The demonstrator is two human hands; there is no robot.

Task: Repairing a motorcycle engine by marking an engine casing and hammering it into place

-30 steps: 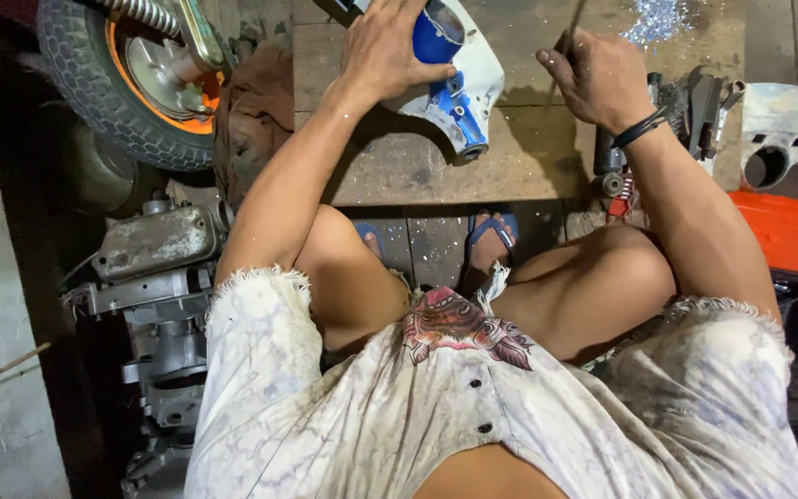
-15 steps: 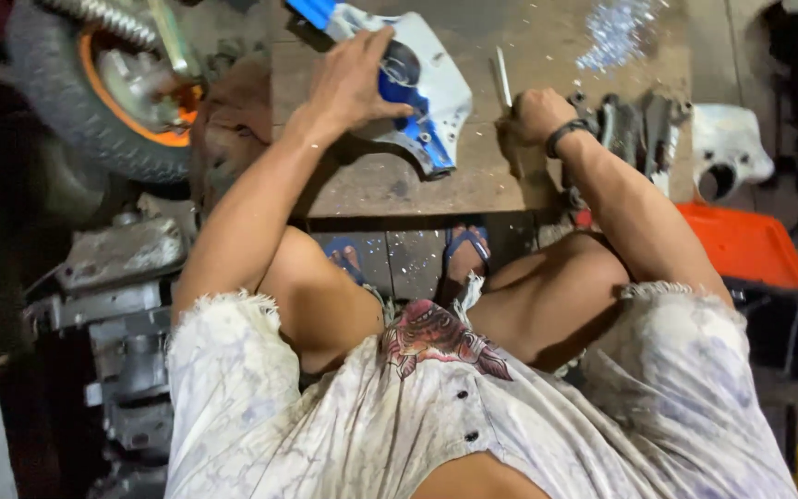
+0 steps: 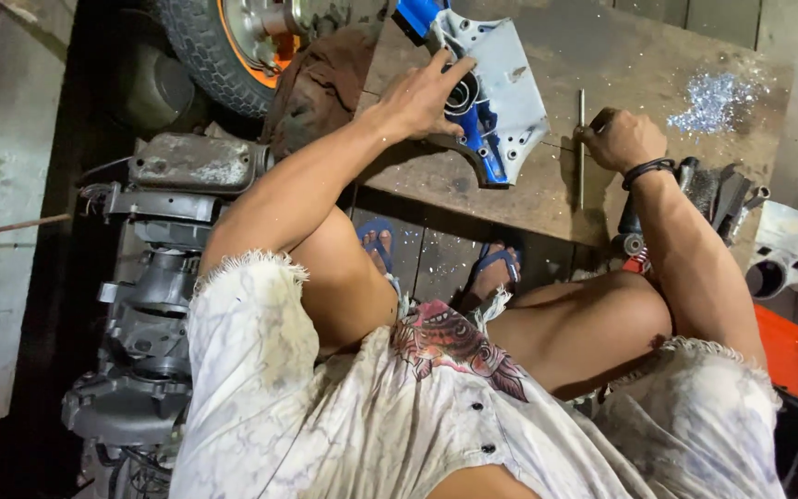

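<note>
A workshop floor of grey concrete is running down the left edge, and a low wooden board [image 3: 602,65] is serving as the bench at the top of the view. Starting at the left, a grimy engine block [image 3: 154,305] is lying on the floor, with a tyre on an orange rim [image 3: 223,42] and a brown rag [image 3: 320,83] just above it.

Moving right, the left hand [image 3: 422,92] is pressing down on a blue and silver metal bracket [image 3: 496,97], fingers spread across its round bore, pinning it flat on the board rather than gripping around it. Just beside the bracket, a thin steel rod [image 3: 581,148] is lying on the wood, and the right hand [image 3: 622,139] is closing into a fist at the rod's side; whether it is actually grasping the rod cannot be told.

Judging by the pile of bright metal shavings [image 3: 713,92] glittering on the board, some filing or drilling looks already done, while the bracket is sitting loose, unmounted.

Farther right, dark tools [image 3: 722,194] are lying at the board's edge near a white plastic housing [image 3: 787,245]. An orange bin [image 3: 791,356] is standing by the knee; its contents are not showing.
</note>
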